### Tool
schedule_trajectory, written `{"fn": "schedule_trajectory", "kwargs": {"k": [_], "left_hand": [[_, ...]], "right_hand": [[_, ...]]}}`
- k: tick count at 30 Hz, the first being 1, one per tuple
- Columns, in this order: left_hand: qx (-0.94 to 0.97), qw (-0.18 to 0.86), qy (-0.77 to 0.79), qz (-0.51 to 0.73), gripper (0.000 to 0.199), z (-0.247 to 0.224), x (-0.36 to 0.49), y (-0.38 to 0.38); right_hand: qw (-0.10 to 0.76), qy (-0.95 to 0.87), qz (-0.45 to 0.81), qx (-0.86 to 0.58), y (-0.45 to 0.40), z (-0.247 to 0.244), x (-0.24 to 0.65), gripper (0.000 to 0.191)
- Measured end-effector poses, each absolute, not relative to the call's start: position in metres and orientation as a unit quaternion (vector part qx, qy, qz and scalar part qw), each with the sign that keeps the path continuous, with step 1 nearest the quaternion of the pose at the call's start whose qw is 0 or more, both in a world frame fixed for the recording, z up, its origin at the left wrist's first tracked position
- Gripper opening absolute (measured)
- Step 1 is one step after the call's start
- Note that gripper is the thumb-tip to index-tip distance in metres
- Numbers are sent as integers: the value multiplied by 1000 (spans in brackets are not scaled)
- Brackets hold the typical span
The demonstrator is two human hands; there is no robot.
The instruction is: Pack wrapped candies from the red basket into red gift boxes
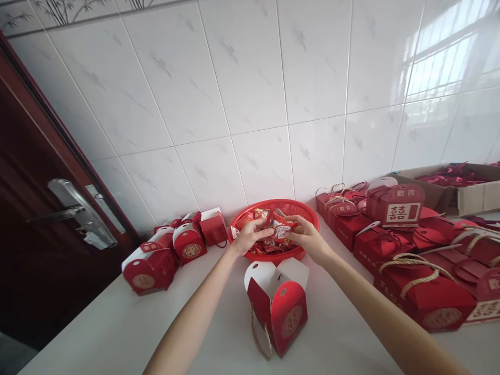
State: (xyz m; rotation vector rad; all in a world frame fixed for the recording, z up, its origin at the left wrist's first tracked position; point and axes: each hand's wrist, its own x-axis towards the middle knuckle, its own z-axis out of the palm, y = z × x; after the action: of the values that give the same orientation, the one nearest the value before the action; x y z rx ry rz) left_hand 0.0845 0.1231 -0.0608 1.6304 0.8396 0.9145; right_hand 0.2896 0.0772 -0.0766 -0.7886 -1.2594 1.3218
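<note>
A red plastic basket (312, 219) full of red wrapped candies (269, 249) stands against the wall. Both my hands are over it. My left hand (252, 237) has its thumb and fingers closed on wrapped candy on the left side. Opposite, my right hand (308, 237) pinches a red-and-white wrapped candy (280, 229). The fingers partly cover what each one grips. Directly in front of the basket, a red gift box (291, 317) stands with its flaps up and its top open. Its rope handle (255, 333) hangs down on the left side.
Several open red boxes (152, 268) stand at the left, near a dark door (39, 208) with a metal handle. Closed red boxes (425, 291) crowd the right side, one stacked on top (402, 205). Behind them, a cardboard carton (476, 198) holds dark red ribbons.
</note>
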Motion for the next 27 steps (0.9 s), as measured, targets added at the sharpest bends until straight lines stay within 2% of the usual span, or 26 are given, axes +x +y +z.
{"fn": "schedule_trajectory", "kwargs": {"k": [4,7,11,15,20,24,27], "left_hand": [[652,528,325,437,45,-59,86,121],[628,528,322,473,43,-60,86,121],[647,512,334,457,46,-62,85,124],[713,397,443,371,49,-60,73,136],[765,343,515,181,17,-56,47,158],[769,333,534,110,32,-71,50,178],[773,334,517,155,34,-91,67,192]], "right_hand": [[519,-555,553,-342,76,-73,290,54],[503,-563,563,-337,75,-69,288,51],[506,-556,576,-321,74,-65,283,43],[550,-486,595,-327,76,-65,284,36],[592,-401,629,-305,80,-63,287,31],[597,-401,622,-308,80,-64,286,31],[599,-399,622,-309,79,-65,288,31]]}}
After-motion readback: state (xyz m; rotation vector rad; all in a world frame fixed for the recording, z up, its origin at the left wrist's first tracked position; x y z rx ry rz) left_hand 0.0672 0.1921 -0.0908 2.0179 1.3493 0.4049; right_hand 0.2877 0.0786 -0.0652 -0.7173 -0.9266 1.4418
